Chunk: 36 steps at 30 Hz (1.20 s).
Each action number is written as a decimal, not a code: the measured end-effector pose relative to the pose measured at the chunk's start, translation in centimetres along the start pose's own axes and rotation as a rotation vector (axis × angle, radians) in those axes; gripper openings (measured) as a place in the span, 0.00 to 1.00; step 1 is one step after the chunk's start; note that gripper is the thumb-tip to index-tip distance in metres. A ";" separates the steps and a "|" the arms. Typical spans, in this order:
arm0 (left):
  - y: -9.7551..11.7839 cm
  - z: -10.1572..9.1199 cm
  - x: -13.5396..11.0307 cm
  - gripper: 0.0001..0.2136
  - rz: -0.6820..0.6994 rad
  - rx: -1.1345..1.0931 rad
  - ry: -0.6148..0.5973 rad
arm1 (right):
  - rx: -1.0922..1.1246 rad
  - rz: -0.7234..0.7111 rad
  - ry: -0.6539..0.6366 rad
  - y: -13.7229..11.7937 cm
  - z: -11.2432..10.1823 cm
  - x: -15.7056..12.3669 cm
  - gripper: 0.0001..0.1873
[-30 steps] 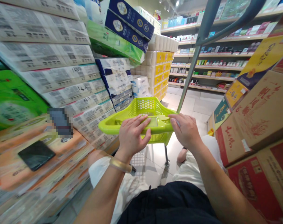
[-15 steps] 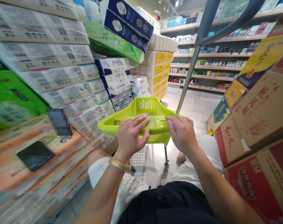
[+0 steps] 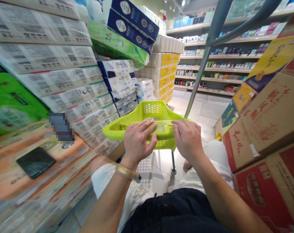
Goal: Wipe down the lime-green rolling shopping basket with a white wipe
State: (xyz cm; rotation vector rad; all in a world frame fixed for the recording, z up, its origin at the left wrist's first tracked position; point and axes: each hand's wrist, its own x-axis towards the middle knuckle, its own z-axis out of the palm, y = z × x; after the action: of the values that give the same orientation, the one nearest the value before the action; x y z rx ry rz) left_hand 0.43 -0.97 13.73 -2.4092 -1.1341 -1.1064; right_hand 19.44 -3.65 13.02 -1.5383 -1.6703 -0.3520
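A lime-green plastic shopping basket [image 3: 150,111] on thin wheeled legs stands in front of me in a shop aisle. My left hand [image 3: 137,142] lies on its near rim with the fingers over the edge and the thumb below, gripping it. My right hand [image 3: 188,139] rests on the same rim to the right, fingers curled over it. The basket's inside looks bare from what shows. A yellowish bangle [image 3: 126,172] is on my left wrist.
Stacked packs of tissue and paper rolls [image 3: 64,77] fill the left side, with a dark phone [image 3: 35,161] lying on one pack. Cardboard cartons [image 3: 263,119] are piled at the right. A grey metal pole [image 3: 200,74] slants up behind the basket. Product shelves [image 3: 217,68] line the far wall.
My right hand has slid a little to the left along the rim, closer to my left hand. The basket has hardly moved.
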 end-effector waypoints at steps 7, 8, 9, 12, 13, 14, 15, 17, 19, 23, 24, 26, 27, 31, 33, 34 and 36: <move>-0.4 -0.2 -0.1 0.16 0.040 0.003 0.002 | 0.030 -0.018 -0.035 1.2 -0.4 0.1 0.15; -0.5 -0.2 -0.1 0.16 0.041 0.003 0.004 | 0.025 0.001 -0.024 2.0 -0.5 0.2 0.15; -0.5 -0.2 -0.2 0.16 0.042 0.003 0.007 | 0.022 0.021 -0.007 2.8 -0.6 0.4 0.16; -0.5 -0.2 -0.1 0.15 0.035 -0.002 0.012 | 0.030 0.062 0.045 4.3 -0.7 0.6 0.16; -0.5 -0.1 -0.1 0.15 0.031 -0.003 0.014 | 0.026 0.070 0.060 4.2 -0.6 0.6 0.16; -0.5 -0.1 -0.1 0.15 0.025 -0.002 0.017 | 0.017 0.071 0.069 3.9 -0.5 0.6 0.16; -0.4 0.0 -0.1 0.15 0.021 -0.001 0.020 | 0.006 0.066 0.072 3.3 -0.4 0.4 0.16; -0.4 0.0 0.0 0.15 0.022 0.001 0.028 | -0.004 0.025 0.058 1.6 -0.1 0.1 0.15; -0.4 0.0 0.0 0.15 0.028 0.004 0.033 | 0.001 -0.029 0.033 -0.1 0.2 -0.1 0.14; -0.6 0.0 -0.1 0.15 0.032 0.004 0.023 | 0.001 -0.058 0.010 -1.3 0.3 -0.3 0.13; -0.6 0.0 -0.1 0.15 0.031 0.003 0.017 | 0.007 -0.053 0.004 -1.0 0.3 -0.3 0.13; -0.6 0.0 -0.1 0.15 0.027 0.000 0.007 | 0.019 -0.034 0.001 0.2 0.0 -0.2 0.14; -0.6 0.0 -0.1 0.15 0.025 0.000 0.004 | 0.019 -0.017 0.009 1.0 -0.2 -0.1 0.14; -0.3 0.0 0.1 0.15 0.014 0.006 0.007 | -0.018 0.054 0.064 2.8 -0.6 0.0 0.15; -0.2 0.1 0.1 0.15 0.008 0.008 0.010 | -0.036 0.064 0.087 2.3 -0.4 -0.1 0.15; -0.2 0.2 0.1 0.15 0.007 0.008 0.012 | -0.036 0.054 0.092 1.8 -0.2 -0.2 0.15; -0.2 0.2 0.1 0.15 0.011 0.007 0.020 | -0.018 0.009 0.084 0.3 0.2 -0.4 0.15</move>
State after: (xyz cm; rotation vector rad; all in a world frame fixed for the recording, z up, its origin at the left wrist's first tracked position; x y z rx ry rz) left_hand 0.41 -0.66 13.63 -2.3908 -1.1147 -1.1187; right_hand 19.58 -3.73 12.51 -1.5233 -1.5989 -0.4218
